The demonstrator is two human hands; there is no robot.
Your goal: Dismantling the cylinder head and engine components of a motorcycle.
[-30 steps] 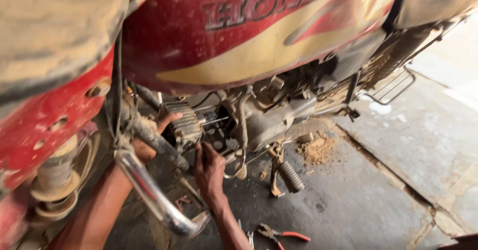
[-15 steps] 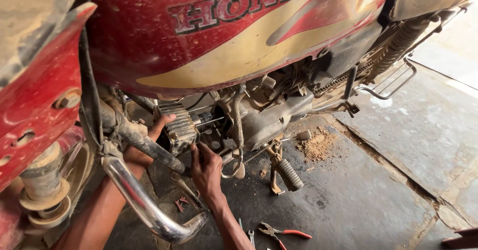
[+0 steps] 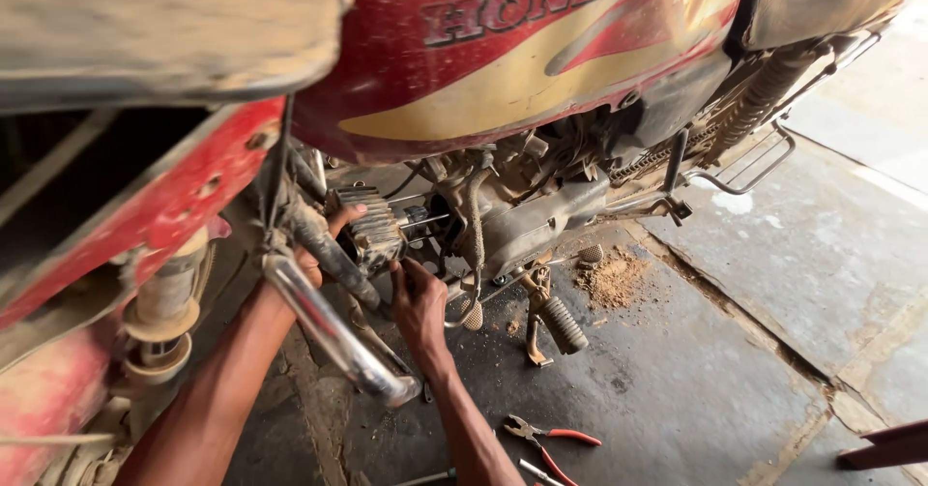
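Glossy red and gold painted metal fuel tank [image 3: 541, 51] under dust, shiny chrome crash bar [image 3: 333, 329], grimy ribbed metal engine [image 3: 372, 230], ribbed rubber foot peg [image 3: 563, 324], red plastic-handled pliers [image 3: 551, 440], rough stained concrete floor [image 3: 735, 351]

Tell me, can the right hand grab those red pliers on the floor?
Probably yes. The right hand is up at the finned engine block, but the pliers lie on open floor beside that forearm, with nothing lying over them. The hand would just have to pull back from the engine first.
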